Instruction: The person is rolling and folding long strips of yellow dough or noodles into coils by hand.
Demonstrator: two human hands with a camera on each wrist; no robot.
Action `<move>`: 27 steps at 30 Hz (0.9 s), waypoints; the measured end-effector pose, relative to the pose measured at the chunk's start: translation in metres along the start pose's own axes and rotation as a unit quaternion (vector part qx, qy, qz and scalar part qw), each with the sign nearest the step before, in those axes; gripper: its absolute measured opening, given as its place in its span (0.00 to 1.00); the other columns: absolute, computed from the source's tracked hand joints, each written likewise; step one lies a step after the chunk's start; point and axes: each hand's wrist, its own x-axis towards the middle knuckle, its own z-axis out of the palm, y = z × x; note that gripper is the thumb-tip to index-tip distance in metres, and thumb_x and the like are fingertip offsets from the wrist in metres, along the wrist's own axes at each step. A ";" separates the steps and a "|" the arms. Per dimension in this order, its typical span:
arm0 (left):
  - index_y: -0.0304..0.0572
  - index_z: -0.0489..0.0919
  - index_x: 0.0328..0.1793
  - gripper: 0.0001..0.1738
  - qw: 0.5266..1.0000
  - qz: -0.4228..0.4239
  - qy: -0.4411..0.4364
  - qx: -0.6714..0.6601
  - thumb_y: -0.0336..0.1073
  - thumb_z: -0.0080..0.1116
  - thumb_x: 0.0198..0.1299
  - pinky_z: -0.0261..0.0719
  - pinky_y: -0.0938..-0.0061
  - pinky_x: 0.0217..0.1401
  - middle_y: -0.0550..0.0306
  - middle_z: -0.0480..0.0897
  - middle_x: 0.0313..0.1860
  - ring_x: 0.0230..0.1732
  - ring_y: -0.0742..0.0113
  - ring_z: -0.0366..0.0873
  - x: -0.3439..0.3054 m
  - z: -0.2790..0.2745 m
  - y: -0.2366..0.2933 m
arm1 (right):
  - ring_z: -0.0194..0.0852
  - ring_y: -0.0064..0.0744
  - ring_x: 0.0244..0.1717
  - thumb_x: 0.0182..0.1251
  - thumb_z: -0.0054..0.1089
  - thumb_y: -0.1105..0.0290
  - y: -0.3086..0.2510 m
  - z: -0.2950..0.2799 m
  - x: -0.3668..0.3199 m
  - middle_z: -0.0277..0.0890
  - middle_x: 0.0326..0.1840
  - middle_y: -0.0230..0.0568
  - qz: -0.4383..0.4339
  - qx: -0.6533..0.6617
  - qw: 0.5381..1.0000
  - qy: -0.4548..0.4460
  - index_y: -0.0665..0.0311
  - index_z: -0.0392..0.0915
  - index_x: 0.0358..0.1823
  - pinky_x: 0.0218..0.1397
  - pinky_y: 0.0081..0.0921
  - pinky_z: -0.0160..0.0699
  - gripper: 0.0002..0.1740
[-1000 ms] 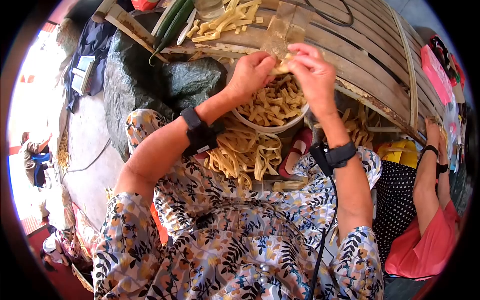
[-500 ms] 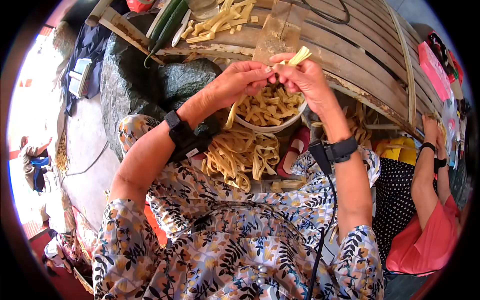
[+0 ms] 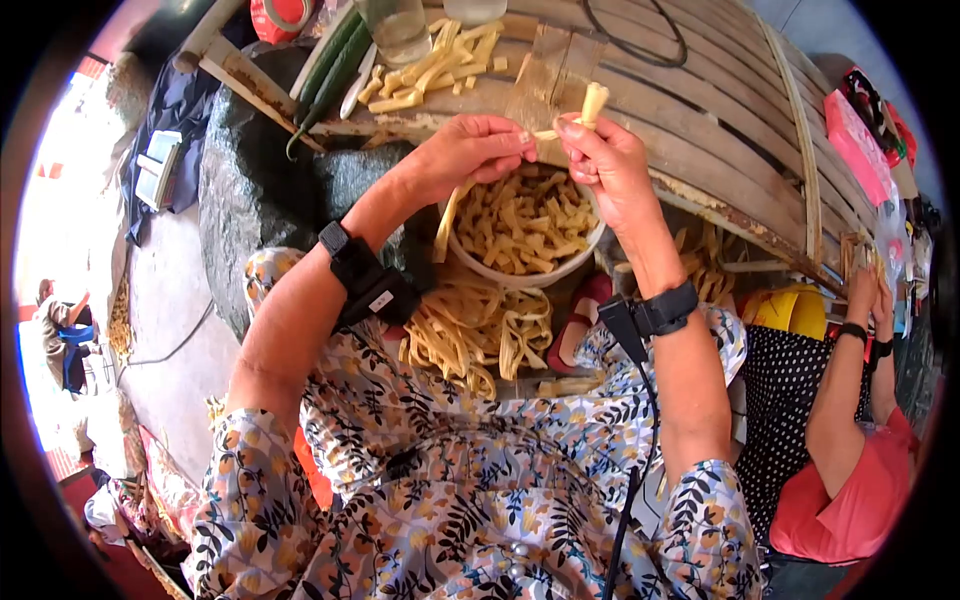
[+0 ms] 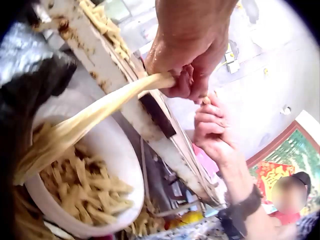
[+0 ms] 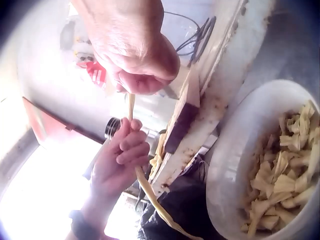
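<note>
Both hands grip one long, pale yellow strip (image 4: 112,97), soft and pleated, which looks like tofu skin. My left hand (image 3: 475,150) pinches it, and its tail hangs below that hand. A short stretch of the strip (image 5: 131,105) runs taut between the two hands. From the top of my right hand (image 3: 612,165), whose fingers are curled round the strip, a folded end (image 3: 596,100) sticks up. Beneath the hands stands a white tub (image 3: 520,280) of short, knotted-looking yellow pieces (image 3: 525,220).
Loose long strips (image 3: 475,330) lie in a heap below the tub. On the slatted bench (image 3: 690,110) are yellow pieces (image 3: 440,70), cucumbers (image 3: 330,80) and a glass jar (image 3: 395,30). Dark plastic sheeting (image 3: 245,190) is at left; another person's arms (image 3: 845,390) are at right.
A second ago the hands worked close together over the tub; now they have drawn apart with the strip stretched between them. The folded end now stands up above the right hand.
</note>
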 end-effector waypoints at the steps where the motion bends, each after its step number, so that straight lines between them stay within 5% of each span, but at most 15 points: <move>1: 0.37 0.77 0.35 0.13 0.997 0.029 0.008 0.075 0.38 0.47 0.64 0.56 0.89 0.19 0.71 0.68 0.18 0.18 0.84 0.59 0.005 -0.006 0.004 | 0.53 0.10 0.16 0.57 0.60 0.72 -0.005 -0.001 0.006 0.64 0.20 0.26 -0.022 -0.012 0.999 0.025 0.68 0.75 0.36 0.16 0.09 0.49 0.08; 6: 0.38 0.80 0.34 0.12 0.942 0.135 0.143 0.271 0.38 0.50 0.61 0.59 0.87 0.22 0.70 0.69 0.18 0.20 0.84 0.61 0.043 -0.027 0.018 | 0.57 0.12 0.16 0.57 0.60 0.70 -0.019 -0.008 0.037 0.68 0.20 0.29 -0.094 -0.026 0.990 0.099 0.66 0.75 0.33 0.18 0.11 0.59 0.07; 13: 0.37 0.80 0.29 0.11 0.898 0.203 0.253 0.296 0.37 0.54 0.55 0.64 0.78 0.22 0.61 0.73 0.15 0.17 0.75 0.64 0.076 -0.035 0.008 | 0.64 0.16 0.18 0.56 0.59 0.72 -0.009 -0.008 0.070 0.73 0.23 0.34 -0.115 -0.032 0.978 0.170 0.68 0.75 0.33 0.19 0.12 0.64 0.07; 22: 0.36 0.79 0.29 0.10 0.889 0.218 0.273 0.296 0.36 0.54 0.54 0.64 0.75 0.21 0.59 0.72 0.14 0.16 0.73 0.65 0.083 -0.038 0.001 | 0.63 0.13 0.18 0.56 0.61 0.70 0.004 -0.018 0.084 0.72 0.23 0.31 -0.116 -0.036 0.981 0.150 0.67 0.75 0.34 0.20 0.10 0.64 0.08; 25: 0.38 0.79 0.29 0.10 0.856 0.188 0.298 0.378 0.37 0.55 0.56 0.62 0.83 0.23 0.67 0.70 0.17 0.20 0.80 0.64 0.078 -0.041 -0.008 | 0.67 0.17 0.18 0.56 0.57 0.75 0.015 -0.022 0.080 0.74 0.22 0.37 -0.145 -0.184 0.944 0.234 0.72 0.76 0.33 0.19 0.14 0.65 0.07; 27: 0.39 0.79 0.29 0.10 0.912 0.155 0.244 0.292 0.36 0.53 0.57 0.61 0.84 0.22 0.68 0.71 0.18 0.20 0.82 0.63 0.069 -0.041 -0.005 | 0.68 0.18 0.18 0.56 0.57 0.74 0.008 -0.023 0.065 0.75 0.22 0.37 -0.133 -0.222 0.945 0.201 0.74 0.76 0.35 0.20 0.14 0.66 0.09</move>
